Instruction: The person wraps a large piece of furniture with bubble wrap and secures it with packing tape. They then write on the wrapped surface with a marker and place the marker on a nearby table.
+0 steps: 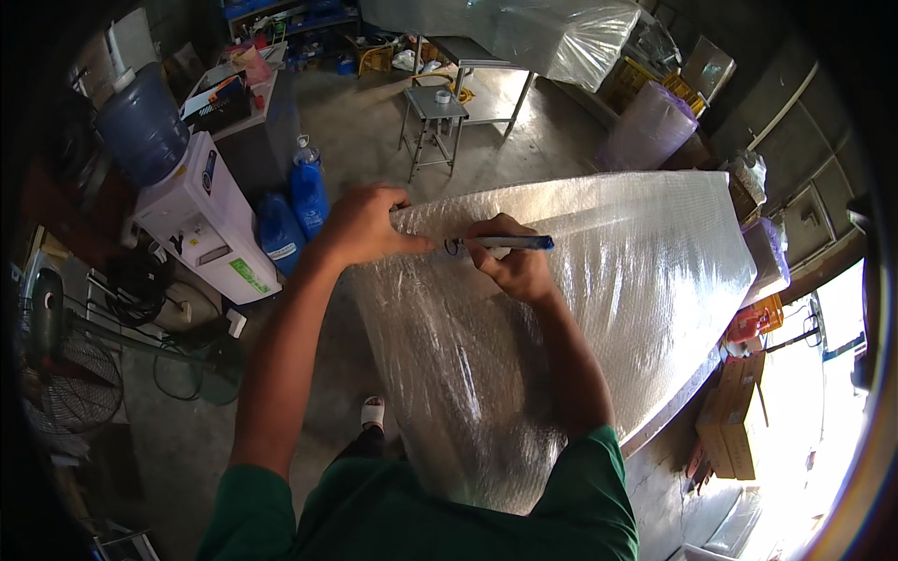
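Note:
A large sheet of clear bubble wrap (645, 243) covers a broad, flat piece in front of me. In my right hand (516, 262) is a marker pen (524, 242) with a blue end, its tip against the wrap. A small dark curved mark (452, 248) shows on the film beside the tip. My left hand (365, 226) rests at the far left corner of the wrapped piece, thumb stretched over the top and fingers bent over the edge.
A white water dispenser (208, 220) with a blue bottle stands at left, near blue jugs (308, 190). Ahead is a metal stool (436, 105) bearing a tape roll. A bubble wrap roll (647, 126) stands far right, cardboard boxes (730, 421) near right, a fan (75, 383) at left.

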The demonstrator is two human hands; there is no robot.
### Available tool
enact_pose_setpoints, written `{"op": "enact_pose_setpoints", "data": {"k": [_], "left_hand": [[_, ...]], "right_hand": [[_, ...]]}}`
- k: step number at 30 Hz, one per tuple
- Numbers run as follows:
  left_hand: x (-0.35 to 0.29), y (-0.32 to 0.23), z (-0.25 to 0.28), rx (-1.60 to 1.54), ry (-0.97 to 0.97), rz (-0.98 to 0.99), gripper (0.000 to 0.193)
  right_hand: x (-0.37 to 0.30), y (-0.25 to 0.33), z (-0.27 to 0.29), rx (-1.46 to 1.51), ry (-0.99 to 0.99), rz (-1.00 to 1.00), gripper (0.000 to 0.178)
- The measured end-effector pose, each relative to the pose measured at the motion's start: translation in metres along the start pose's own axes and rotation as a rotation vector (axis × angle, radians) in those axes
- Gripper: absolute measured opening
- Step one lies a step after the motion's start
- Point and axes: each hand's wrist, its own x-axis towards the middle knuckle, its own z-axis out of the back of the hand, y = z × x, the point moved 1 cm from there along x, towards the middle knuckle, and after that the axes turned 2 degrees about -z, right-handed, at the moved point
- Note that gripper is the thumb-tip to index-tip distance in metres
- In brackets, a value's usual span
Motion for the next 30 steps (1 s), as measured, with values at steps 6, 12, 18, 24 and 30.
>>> {"op": "enact_pose_setpoints", "data": {"k": [6,12,18,24,30], "left_hand": [[0.002,0.002,-0.002,0.031,0.019,-0.002,0.064],[0.001,0.002,-0.001,0.017,-0.024,-0.023,0.062],[0.002,0.005,-0.005,0.035,-0.035,-0.028,0.063],[0.001,0.004,-0.005,0.030,-0.039,-0.026,0.064],[0.001,0.003,-0.004,0.033,-0.004,0.013,0.064]], "right_hand": [[-0.002,-0.006,0.015,0.047,-0.103,0.011,0.021],[-0.006,0.001,0.024,0.010,-0.007,-0.003,0.023],[-0.005,0.001,0.020,-0.035,-0.019,-0.018,0.023],[-0.008,-0.008,0.018,0.027,-0.008,0.047,0.020],[-0.009,-0.003,0.021,0.020,-0.092,-0.029,0.020]]}}
